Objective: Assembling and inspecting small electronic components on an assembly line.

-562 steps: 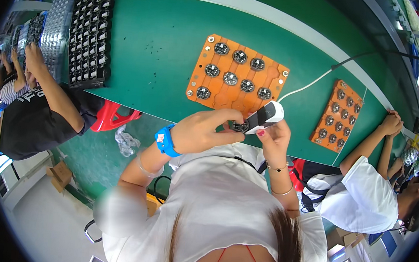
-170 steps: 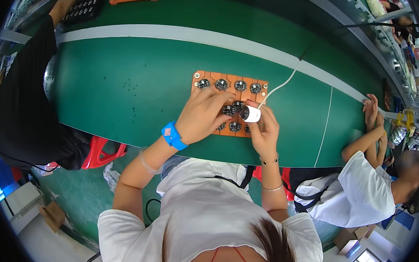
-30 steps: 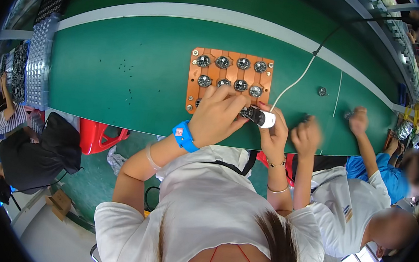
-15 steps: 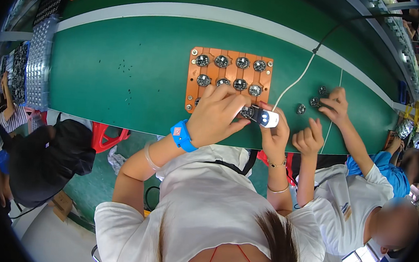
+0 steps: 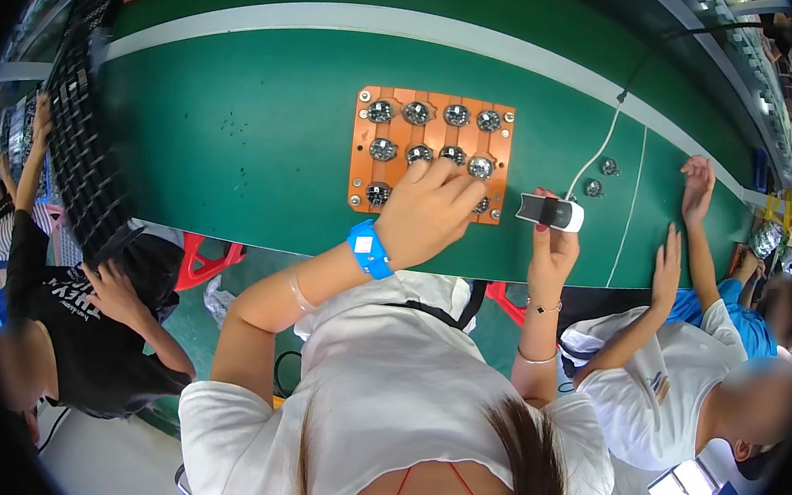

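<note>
An orange fixture plate (image 5: 397, 177) lies on the green table, with rows of round, black-and-silver parts set in it. My left hand (image 5: 432, 208) is over the plate's lower row, fingers bent and drawn together. Whatever those fingertips hold is hidden under them. One round part (image 5: 379, 194) shows left of that hand, and another (image 5: 482, 204) partly shows at its right. Just right of the plate, my right hand (image 5: 554, 250) grips a small white and black corded device (image 5: 563, 215) from below. Its grey, trough-like end points left toward the plate.
Two loose round parts (image 5: 593, 188) lie on the table to the right. A white cable (image 5: 599, 152) runs from the device to the far side. A co-worker's hands (image 5: 695, 189) are at the right. At the left, another person holds a long black lattice tray (image 5: 88, 140).
My right hand has moved the device right, away from my left hand, which has shifted slightly over the plate. The right co-worker's hands have drawn back. A person with a black tray has appeared left.
</note>
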Demonstrator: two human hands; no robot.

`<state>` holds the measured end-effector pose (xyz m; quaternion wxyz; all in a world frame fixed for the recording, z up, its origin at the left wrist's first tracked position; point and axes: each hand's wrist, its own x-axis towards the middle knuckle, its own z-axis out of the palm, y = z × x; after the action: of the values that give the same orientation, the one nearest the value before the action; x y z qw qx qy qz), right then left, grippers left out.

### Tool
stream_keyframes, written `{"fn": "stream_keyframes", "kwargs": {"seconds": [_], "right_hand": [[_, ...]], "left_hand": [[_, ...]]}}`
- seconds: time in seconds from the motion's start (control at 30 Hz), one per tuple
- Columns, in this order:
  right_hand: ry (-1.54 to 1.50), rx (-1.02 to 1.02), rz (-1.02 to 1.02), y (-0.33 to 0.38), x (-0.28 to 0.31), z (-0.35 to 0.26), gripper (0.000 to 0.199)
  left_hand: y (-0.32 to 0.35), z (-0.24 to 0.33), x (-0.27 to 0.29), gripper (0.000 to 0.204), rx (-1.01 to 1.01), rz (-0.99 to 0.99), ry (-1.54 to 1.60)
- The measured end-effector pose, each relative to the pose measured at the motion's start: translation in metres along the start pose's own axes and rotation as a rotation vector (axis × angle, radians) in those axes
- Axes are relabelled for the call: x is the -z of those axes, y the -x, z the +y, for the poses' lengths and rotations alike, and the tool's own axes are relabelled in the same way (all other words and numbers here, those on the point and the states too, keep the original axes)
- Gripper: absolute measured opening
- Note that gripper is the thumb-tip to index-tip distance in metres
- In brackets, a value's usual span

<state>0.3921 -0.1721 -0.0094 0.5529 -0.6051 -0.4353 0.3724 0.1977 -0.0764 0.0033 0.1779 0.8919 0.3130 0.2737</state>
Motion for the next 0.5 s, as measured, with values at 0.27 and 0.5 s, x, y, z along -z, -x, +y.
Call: {"fn": "stream_keyframes", "kwargs": {"seconds": [0.27, 0.5], "right_hand": [[0.114, 0.006, -0.069, 0.001, 0.004, 0.004, 0.034], [0.099, -0.005, -0.146, -0.001, -0.005, 0.001, 0.032]], "left_hand": [[-0.004, 0.007, -0.007, 0.034, 0.071, -0.059, 0.121], [-0.010, 0.013, 0.001, 0.033, 0.095, 0.019, 0.222]]}}
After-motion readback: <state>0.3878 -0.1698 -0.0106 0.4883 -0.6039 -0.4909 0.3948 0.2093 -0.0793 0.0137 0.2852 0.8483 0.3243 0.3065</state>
